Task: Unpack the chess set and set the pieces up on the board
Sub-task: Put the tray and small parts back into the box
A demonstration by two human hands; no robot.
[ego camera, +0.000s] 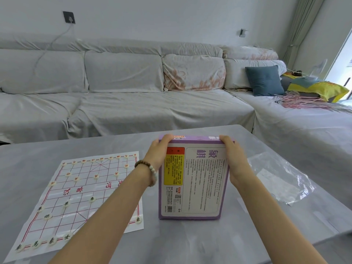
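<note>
A purple chess set box (196, 183) stands on its edge on the grey table, its printed back facing me. My left hand (159, 151) grips its upper left corner and my right hand (233, 157) grips its upper right side. To the left lies a white paper board (80, 189) with red grid lines. Several round cream pieces (92, 199) sit on its line crossings, red-lettered ones along the far rows and dark-lettered ones along the near rows. My left forearm crosses over the board's right part and hides some of it.
A crumpled clear plastic bag (280, 180) lies on the grey table (190, 242) right of the box. Beyond the table stands a long sofa (123, 103) under a grey cover, with a blue cushion (263, 80) and a yellow bag (323, 88) at the right.
</note>
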